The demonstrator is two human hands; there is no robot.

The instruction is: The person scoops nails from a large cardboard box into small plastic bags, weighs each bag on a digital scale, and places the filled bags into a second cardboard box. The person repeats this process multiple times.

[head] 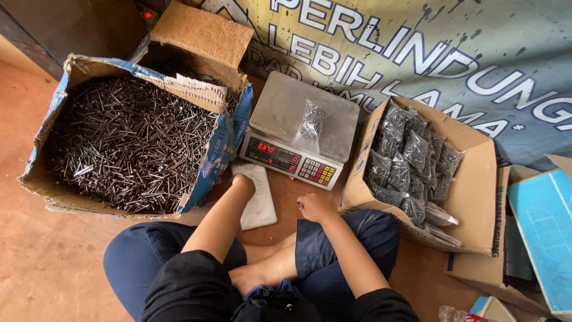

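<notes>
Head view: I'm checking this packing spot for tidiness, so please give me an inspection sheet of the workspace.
Surface: bare reddish floor; the person sits cross-legged on it.
Job's things: clear bag of nails lying on the scale; open box of loose nails on the left; box of filled bags on the right.
Clutter: stack of empty bags on the floor; blue board and flattened cardboard at right.
Hands: left hand rests on the stack of empty bags; right hand near the scale, contents unclear.
Cables: nothing seen.
Surroundings: printed banner spread behind the boxes.
</notes>
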